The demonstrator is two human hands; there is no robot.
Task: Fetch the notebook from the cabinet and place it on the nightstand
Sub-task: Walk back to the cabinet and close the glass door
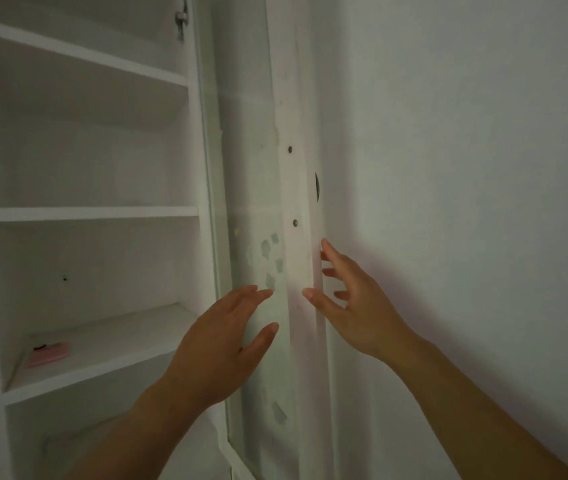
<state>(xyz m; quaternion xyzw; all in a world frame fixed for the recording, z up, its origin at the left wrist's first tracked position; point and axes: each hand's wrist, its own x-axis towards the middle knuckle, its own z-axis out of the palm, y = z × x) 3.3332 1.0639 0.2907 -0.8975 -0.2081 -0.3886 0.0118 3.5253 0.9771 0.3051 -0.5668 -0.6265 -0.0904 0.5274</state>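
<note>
At the far left stands the open white cabinet [88, 213] with its plain painted shelves. On the lower shelf [109, 344], toward its left end, lies a flat pink notebook [48, 354] with a small dark mark on its upper edge; it rests flat, well apart from both hands. The other shelves in view look bare.

Moving right, the left hand [222, 344] is raised with fingers spread wide and holding nothing, its fingertips just beside the inner face of the open white cabinet door [258, 202], which is seen nearly edge-on and shows patches of flaked paint. The door's edge [298, 237] carries two small metal screws. Right of it, the right hand [355, 306] is also spread wide and empty, fingers near or touching the door's edge; I cannot tell whether contact is made. A dark round handle [317, 187] shows just above it, and the plain white wall [466, 168] fills the right side.

The step in hand seems to be getting the door fully out of the way. To do it well, push the door flat open with the right hand alone, then send the left hand down and leftward to the lower shelf. The notebook is thin and lies flush, so sliding it toward the shelf's near lip should let the fingers get under it for a firm pinch.
</note>
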